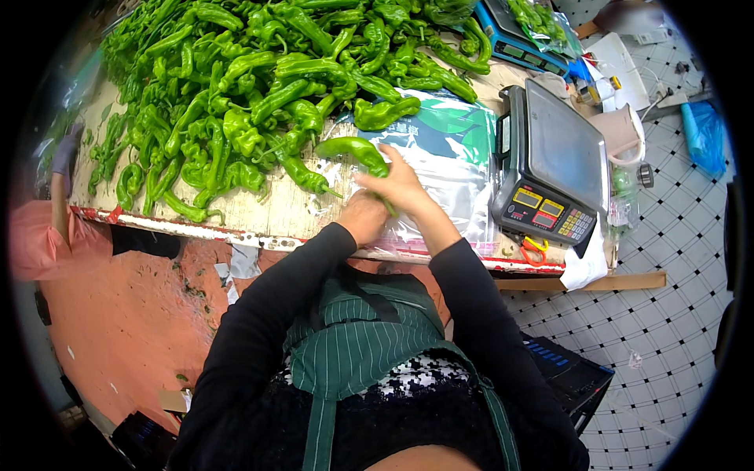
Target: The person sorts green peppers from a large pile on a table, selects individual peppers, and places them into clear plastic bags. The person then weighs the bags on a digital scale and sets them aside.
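A long curved green pepper (351,147) is held in my right hand (406,187), between thumb and fingers, over the table's near edge. Close against it, my left hand (366,217) is closed with its fingers curled; what they grip, if anything, is hidden. Under and beside my hands lies a stack of flat clear plastic bags (448,196) with green and white print. One loose pepper (385,114) rests on the bags' upper part. A large heap of green peppers (236,86) spreads over the table to the left and far side.
A digital scale (565,141) stands right of the bags, with orange-handled scissors (534,250) by its front. Farther back are a blue scale (518,39) and a bag of peppers (542,23). A pale jug (620,132) stands at right. Another person's gloved hand (67,153) is at the far left.
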Action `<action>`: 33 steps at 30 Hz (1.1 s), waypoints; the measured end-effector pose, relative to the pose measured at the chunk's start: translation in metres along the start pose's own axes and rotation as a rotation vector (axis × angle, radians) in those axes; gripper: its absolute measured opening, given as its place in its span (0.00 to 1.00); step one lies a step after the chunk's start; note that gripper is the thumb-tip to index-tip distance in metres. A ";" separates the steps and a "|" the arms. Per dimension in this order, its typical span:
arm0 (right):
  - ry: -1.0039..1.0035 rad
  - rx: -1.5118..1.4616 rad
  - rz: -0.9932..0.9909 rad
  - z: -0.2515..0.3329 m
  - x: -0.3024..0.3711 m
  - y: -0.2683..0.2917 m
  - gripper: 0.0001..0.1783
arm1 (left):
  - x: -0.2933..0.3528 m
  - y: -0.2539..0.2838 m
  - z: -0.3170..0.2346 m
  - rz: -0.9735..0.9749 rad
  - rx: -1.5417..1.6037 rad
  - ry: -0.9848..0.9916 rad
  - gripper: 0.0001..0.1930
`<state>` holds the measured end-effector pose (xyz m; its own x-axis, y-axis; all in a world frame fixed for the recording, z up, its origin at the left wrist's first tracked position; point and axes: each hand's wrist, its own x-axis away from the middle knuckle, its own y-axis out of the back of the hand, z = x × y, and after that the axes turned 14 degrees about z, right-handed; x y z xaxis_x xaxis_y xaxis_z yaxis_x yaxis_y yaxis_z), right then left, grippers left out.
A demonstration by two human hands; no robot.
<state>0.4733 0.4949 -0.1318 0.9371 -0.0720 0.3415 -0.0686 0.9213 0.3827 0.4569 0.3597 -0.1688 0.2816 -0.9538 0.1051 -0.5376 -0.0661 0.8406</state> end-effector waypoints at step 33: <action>0.094 -1.107 0.377 -0.018 0.179 0.035 0.37 | -0.023 0.042 0.025 0.223 0.946 0.127 0.04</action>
<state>0.6449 0.5213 -0.0721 0.9460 0.2620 0.1910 -0.0555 0.7113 -0.7007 0.4081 0.3714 -0.1487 0.1502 -0.9380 0.3124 -0.9884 -0.1491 0.0277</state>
